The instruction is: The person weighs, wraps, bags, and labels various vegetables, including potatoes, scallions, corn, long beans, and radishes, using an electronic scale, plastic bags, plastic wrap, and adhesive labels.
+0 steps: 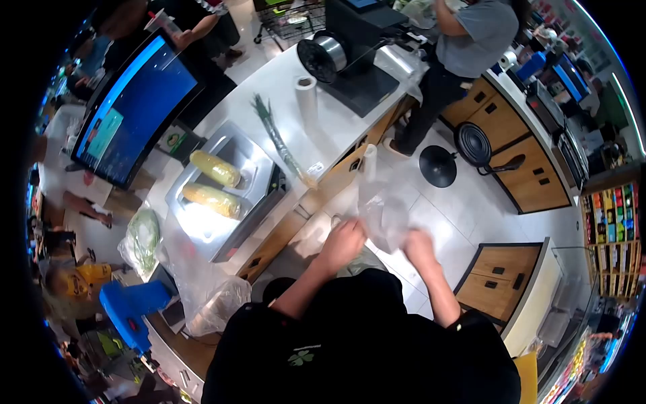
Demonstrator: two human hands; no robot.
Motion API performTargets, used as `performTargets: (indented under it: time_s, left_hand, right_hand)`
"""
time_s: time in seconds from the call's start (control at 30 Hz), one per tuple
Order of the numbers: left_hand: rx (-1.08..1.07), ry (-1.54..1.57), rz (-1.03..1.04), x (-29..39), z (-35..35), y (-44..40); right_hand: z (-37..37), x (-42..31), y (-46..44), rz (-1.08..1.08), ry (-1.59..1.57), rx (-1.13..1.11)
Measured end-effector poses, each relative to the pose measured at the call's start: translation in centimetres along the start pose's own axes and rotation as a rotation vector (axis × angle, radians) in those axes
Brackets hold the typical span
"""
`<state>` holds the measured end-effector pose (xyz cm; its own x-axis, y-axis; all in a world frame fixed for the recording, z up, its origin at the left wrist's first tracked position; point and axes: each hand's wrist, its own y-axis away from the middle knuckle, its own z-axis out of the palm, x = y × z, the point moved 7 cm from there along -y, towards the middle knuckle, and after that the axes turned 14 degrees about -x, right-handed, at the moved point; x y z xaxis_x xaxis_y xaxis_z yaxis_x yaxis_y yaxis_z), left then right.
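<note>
My left hand [346, 244] is closed on one side of a thin clear plastic bag [383, 219], in front of my body. On the bag's other side is my right hand [418, 246], also closed and slightly blurred. A small white roll [370, 159] stands just beyond the bag. On the counter to the left, two wrapped yellow packages [215, 168] [211, 200] lie on the metal scale tray [245, 145]. A bundle of green onions [276, 138] lies on the counter to the right of the scale.
A blue screen [134, 111] stands at the left. Bagged greens [142, 239] and a blue tape device [134, 306] sit lower left. A wrapping machine [356, 60] and a white roll [306, 97] occupy the far counter. A person [464, 54] stands beyond a black stool [437, 166].
</note>
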<state>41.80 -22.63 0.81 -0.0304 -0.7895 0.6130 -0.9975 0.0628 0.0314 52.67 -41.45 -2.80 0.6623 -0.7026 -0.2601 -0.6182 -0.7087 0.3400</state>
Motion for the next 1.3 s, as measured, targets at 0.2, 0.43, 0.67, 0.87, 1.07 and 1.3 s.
performTargets:
  time_s: [0.2,0.43,0.67,0.87,1.07,1.3]
  left_hand:
    - [-0.032,0.442,-0.423,-7.3,5.1,10.3]
    - [0.715,0.591,-0.440,-6.1,-9.4,15.7]
    - [0.548,0.734,-0.470,-7.2,-4.8,17.3]
    - [0.697,0.263,-0.466,0.2,-15.2,19.6]
    - [0.107,0.056,-0.630,-6.6,1.9,17.9]
    - [0.197,0.373,-0.990,-7.2,1.7,22.9]
  right_hand:
    - [7.9,-1.9,-1.2,0.056,-0.395,-0.308]
    - [-4.2,-14.8,-7.9,-0.250,-1.553,-0.048]
    - [-0.6,-20.1,-8.6,-0.385,-1.173,-0.333]
    - [-8.0,-19.3,-6.3,-0.568,-0.752,0.221]
    - [11.0,-16.8,-7.6,-0.667,0.176,-0.409]
    - [6.6,-27.3,-8.9,-0.540,-0.278,-0.532]
